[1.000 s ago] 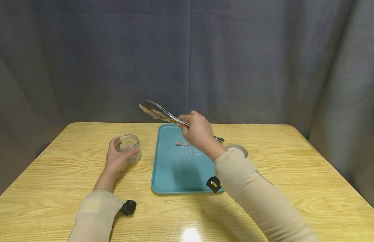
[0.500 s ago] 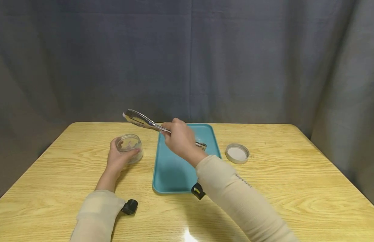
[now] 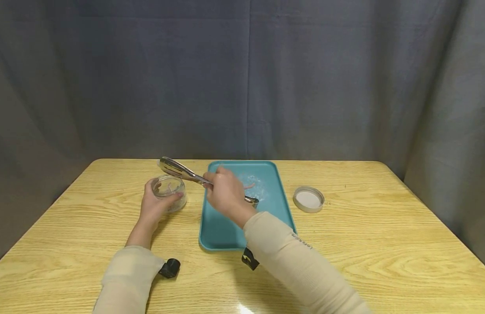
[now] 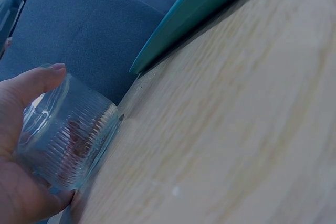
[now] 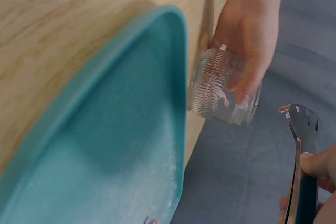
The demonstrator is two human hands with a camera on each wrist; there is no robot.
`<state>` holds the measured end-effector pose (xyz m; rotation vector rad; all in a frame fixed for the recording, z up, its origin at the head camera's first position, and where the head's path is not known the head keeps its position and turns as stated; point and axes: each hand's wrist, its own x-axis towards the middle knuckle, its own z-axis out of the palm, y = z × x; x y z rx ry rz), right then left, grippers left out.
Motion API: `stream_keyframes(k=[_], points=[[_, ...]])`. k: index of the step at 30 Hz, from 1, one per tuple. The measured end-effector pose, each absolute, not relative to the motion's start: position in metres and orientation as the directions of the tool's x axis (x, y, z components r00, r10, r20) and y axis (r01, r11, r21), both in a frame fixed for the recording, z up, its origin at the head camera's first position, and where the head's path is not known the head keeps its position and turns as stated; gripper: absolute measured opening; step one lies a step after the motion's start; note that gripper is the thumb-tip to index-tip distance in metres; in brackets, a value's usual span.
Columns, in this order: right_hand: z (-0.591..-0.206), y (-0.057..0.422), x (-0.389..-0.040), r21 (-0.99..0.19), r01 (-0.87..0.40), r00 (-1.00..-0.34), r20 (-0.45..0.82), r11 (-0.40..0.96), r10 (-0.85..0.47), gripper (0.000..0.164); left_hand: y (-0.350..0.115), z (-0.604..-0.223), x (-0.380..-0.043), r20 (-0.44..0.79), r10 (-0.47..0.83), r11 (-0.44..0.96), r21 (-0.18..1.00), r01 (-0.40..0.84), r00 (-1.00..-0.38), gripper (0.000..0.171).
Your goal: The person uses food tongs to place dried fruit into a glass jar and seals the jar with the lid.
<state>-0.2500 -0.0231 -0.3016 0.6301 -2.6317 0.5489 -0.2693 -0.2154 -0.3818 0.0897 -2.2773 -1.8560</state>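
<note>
In the head view my left hand (image 3: 152,208) holds a clear glass jar (image 3: 177,201), thumb and fingers around its side. The jar is uncapped and stands on the table. Through its ribbed wall, the left wrist view shows reddish-pink pieces (image 4: 76,140) inside. My right hand (image 3: 227,192) grips metal tongs (image 3: 176,169), whose slotted heads sit just above the jar's mouth. At their tip, a small pinkish piece (image 5: 284,108) shows in the right wrist view. A thin pink strip (image 3: 249,186), partly hidden by the right hand, lies on the teal tray (image 3: 223,233).
White residue (image 3: 258,185) is scattered over the far half of the tray. Right of it, a round jar lid (image 3: 308,199) lies on the wooden table (image 3: 376,226). A dark grey curtain (image 3: 305,78) hangs behind the table's far edge.
The tongs have moved left and down with my right hand, from above the tray to just over the jar. My left hand and the jar have stayed put.
</note>
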Motion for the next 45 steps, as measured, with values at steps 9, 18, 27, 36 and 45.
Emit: stream_keyframes(k=[9, 18, 27, 36, 45], points=[[-0.312, -0.029, -0.249, -0.235, -0.465, -0.839, 0.424, 0.854, -0.340, 0.018, -0.215, -0.383, -0.270, 0.112, -0.155, 0.198, 0.977, 0.080, -0.981, 0.093], [-0.318, -0.030, -0.250, -0.225, -0.460, -0.849, 0.397, 0.859, -0.350, 0.018, -0.217, -0.385, -0.270, 0.117, -0.162, 0.203, 0.976, 0.083, -0.980, 0.094], [-0.317, -0.028, -0.250, -0.252, -0.455, -0.856, 0.388, 0.854, -0.342, 0.019, -0.217, -0.384, -0.269, 0.133, -0.155, 0.184, 0.977, 0.104, -0.979, 0.091], [-0.312, -0.023, -0.250, -0.295, -0.433, -0.871, 0.380, 0.852, -0.312, 0.023, -0.217, -0.385, -0.271, 0.151, -0.174, 0.206, 0.972, 0.114, -0.973, 0.089], [-0.307, -0.011, -0.254, -0.368, -0.424, -0.883, 0.370, 0.828, -0.288, 0.033, -0.216, -0.384, -0.271, 0.145, -0.180, 0.211, 0.972, 0.106, -0.973, 0.089]])
